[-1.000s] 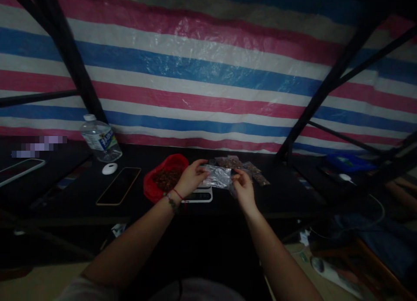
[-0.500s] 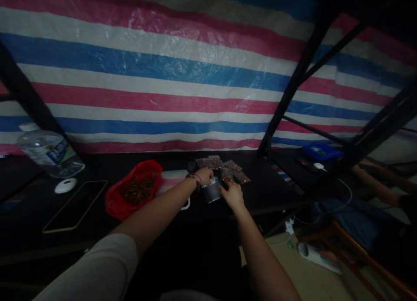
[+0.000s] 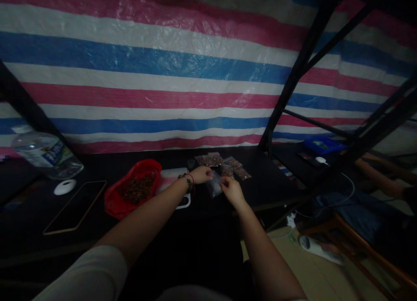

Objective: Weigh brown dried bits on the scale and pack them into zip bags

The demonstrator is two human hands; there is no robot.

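Note:
A small clear plastic bag (image 3: 214, 187) with no brown bits visible inside is held between my two hands over the dark table. My left hand (image 3: 202, 174) pinches its upper left edge, and my right hand (image 3: 233, 190) grips its right edge. Just beyond lie several small clear bags (image 3: 241, 172) filled with brown bits. To the left, a red basin (image 3: 114, 200) holds a heap of loose brown pieces (image 3: 139, 188). Partly behind my left forearm is a flat white device (image 3: 169, 174), perhaps a scale. A small dark cup (image 3: 191, 163) stands behind my left wrist.
A phone (image 3: 76, 207), a white rounded object (image 3: 64, 187) and a large clear bottle (image 3: 47, 153) stand at the left. Black metal posts (image 3: 286, 94) rise by a striped tarp (image 3: 156, 92). Another person's arm (image 3: 378, 179) and a blue tray (image 3: 324, 145) are at the right.
The small bag has been lifted and tilted off the table. My right hand has changed from fingers spread beside the bag to pinching its edge. The view has shifted slightly.

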